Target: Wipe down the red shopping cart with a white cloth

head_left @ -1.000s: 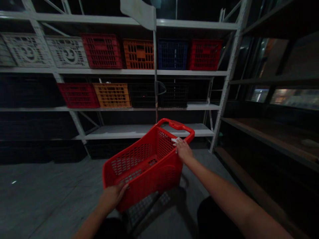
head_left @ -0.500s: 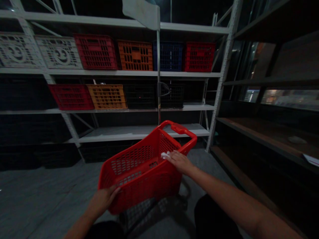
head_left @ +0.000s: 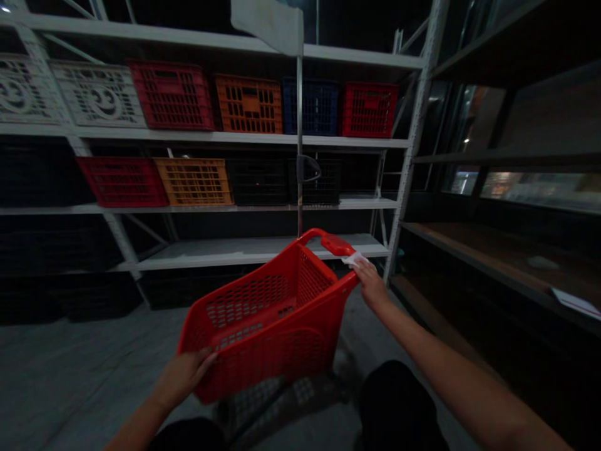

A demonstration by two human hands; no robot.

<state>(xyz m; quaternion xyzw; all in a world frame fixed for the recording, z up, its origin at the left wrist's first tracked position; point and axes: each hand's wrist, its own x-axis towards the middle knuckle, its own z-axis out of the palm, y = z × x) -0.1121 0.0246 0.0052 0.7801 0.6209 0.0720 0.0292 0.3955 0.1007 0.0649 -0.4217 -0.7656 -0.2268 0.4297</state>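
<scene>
A red plastic shopping cart point(head_left: 263, 351) stands in front of me, its handle point(head_left: 335, 244) at the far right end. My left hand point(head_left: 181, 376) grips the near rim at the cart's left corner, thumb over the edge. At the handle's right bend, my right hand point(head_left: 372, 285) presses a white cloth point(head_left: 355, 259) against the red plastic, fingers closed over it. A thin pole point(head_left: 299, 125) with a white panel point(head_left: 267, 25) on top rises behind the handle. The cart's basket shows bare mesh walls.
Metal shelving point(head_left: 225, 207) behind the cart holds plastic crates, among them an orange crate point(head_left: 248, 103), a yellow crate point(head_left: 193, 181) and a blue crate point(head_left: 310, 106). Dark shelves point(head_left: 469, 250) stand close on the right. My knee point(head_left: 399, 401) is near the cart's right side.
My right hand has moved with the white cloth from the cart's near side rim up and right onto the handle's bend. The left hand keeps its hold on the rim.
</scene>
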